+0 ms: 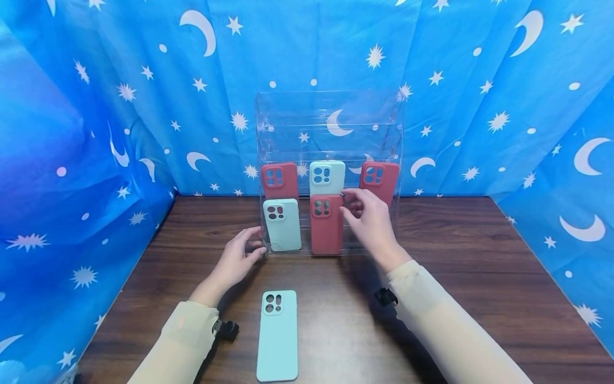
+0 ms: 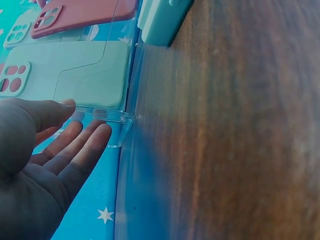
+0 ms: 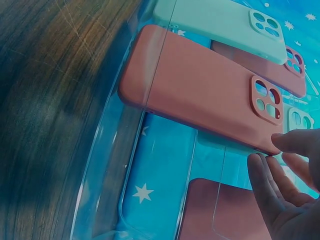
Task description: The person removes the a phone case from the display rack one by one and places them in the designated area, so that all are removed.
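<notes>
Nearest me, a mint case (image 1: 278, 346) is lying flat, camera end away, on the dark table (image 1: 479, 256). Beyond it, my left hand (image 1: 234, 261) is resting at the lower left edge of the clear rack (image 1: 307, 146), thumb and fingers parted and enclosing nothing. A pale case (image 1: 289, 232) is leaning in the front tier beside it. To its right, the front red case (image 1: 328, 232) is standing in that tier, and my right hand (image 1: 371, 221) is pinching its upper right corner between thumb and fingertips. Behind, the back row (image 1: 337, 180) is showing red, mint, red. Farthest, a starry blue curtain (image 1: 297, 42) is hanging.
</notes>
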Motion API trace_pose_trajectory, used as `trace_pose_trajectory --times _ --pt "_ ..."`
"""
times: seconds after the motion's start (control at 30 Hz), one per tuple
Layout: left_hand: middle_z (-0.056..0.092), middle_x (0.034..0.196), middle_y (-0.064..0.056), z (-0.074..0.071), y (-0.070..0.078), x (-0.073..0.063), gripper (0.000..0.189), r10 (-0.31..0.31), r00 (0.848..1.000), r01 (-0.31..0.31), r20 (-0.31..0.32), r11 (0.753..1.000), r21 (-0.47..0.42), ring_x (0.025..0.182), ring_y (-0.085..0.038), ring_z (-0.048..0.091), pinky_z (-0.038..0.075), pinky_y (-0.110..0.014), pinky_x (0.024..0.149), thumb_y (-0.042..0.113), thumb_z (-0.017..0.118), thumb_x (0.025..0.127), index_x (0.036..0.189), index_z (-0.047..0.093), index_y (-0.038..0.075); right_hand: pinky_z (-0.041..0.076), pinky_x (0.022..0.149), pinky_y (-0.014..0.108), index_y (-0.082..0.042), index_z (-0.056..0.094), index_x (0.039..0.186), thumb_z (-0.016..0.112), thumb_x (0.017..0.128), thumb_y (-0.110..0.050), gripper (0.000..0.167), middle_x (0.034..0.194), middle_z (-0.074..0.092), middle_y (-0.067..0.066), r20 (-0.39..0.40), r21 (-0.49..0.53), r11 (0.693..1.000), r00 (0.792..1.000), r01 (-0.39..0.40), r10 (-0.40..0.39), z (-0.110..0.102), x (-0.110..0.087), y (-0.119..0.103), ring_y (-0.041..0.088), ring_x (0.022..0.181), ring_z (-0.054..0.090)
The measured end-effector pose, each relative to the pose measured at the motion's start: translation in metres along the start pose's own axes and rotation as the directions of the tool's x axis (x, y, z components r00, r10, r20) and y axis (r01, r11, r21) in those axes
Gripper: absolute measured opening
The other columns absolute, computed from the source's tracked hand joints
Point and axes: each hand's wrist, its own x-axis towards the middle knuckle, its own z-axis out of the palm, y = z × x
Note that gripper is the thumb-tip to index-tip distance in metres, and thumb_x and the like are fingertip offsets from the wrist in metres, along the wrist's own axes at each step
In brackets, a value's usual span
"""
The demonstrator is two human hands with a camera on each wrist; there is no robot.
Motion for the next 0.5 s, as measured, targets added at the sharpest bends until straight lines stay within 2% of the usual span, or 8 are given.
trace_pose_trajectory --times 0.5 --pt "0.058 0.142 -0.015 0.0013 0.0007 -0.0001 0.052 -0.015 1.0 0.015 0.003 1.0 -0.012 0.123 -0.032 0.067 0.063 -0.04 0.092 0.014 0.067 0.101 0.149 0.049 0.01 0.065 0.085 0.04 -0.012 0.072 0.126 0.079 0.09 -0.007 0.036 0.105 0.07 0.009 0.007 -0.025 1.0 1.0 0.004 -0.004 0.0032 -0.0009 0.0031 0.021 0.091 0.074"
